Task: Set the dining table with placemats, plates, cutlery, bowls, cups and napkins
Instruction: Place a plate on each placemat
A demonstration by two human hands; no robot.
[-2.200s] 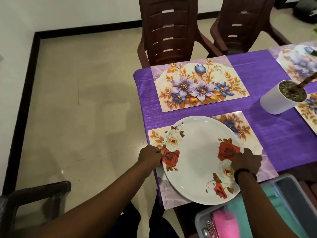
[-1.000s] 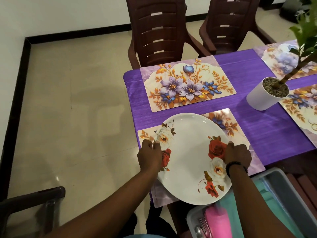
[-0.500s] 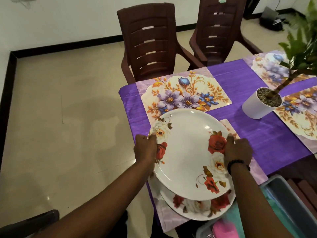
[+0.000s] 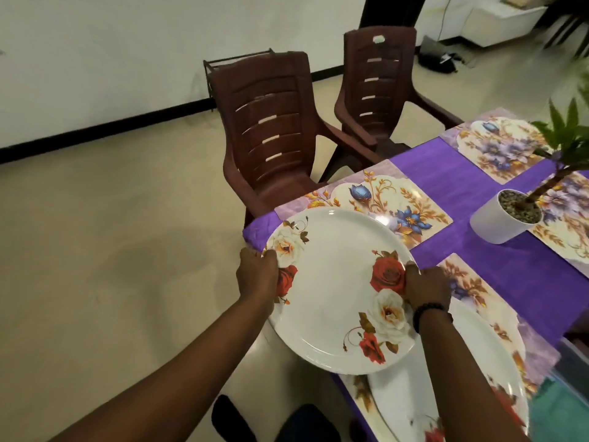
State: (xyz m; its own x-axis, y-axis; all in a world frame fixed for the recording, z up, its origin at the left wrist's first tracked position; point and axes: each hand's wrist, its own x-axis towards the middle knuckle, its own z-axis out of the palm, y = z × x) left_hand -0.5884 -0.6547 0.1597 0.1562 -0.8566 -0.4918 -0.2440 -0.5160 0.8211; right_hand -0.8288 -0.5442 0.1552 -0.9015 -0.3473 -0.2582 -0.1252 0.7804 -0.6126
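I hold a plate (image 4: 334, 291) with both hands: my left hand (image 4: 256, 277) grips its left rim, my right hand (image 4: 427, 287) grips its right rim, fingers curled over the edge. The plate hangs above the worktop's (image 4: 510, 272) near-left corner, partly over the far placemat (image 4: 379, 199). A second plate (image 4: 446, 378) lies on the near placemat (image 4: 478, 291), under my right forearm. To the right stands a white plant pot (image 4: 503, 218); more placemats (image 4: 497, 148) lie beyond it. Two brown chairs (image 4: 271, 129) stand at the worktop's far side. A teal bin (image 4: 557, 409) sits at the near right.
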